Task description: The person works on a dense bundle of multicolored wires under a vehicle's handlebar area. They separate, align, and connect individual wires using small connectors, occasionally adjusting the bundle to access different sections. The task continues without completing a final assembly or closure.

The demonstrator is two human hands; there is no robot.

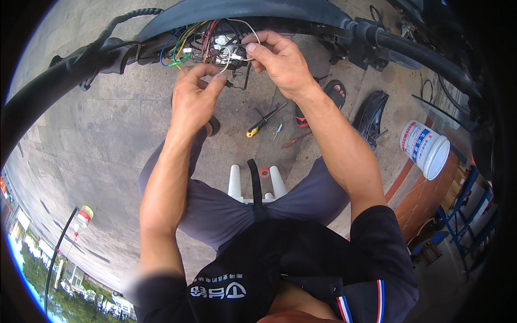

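A bundle of coloured wires with white plug connectors spills out under a dark curved cover between the black handlebars. My left hand is closed, thumb and fingertips pinching a thin white wire just below the bundle. On the other side my right hand is also closed, its thumb and forefinger on a white wire that loops up beside the connectors. Whether both hands hold the same wire I cannot tell. A black cable hangs between the hands.
On the paving lie a yellow-handled screwdriver, pliers and a black plastic part. A red tape roll sits by the white stool under me. To the right stand a white bucket and a blue rack.
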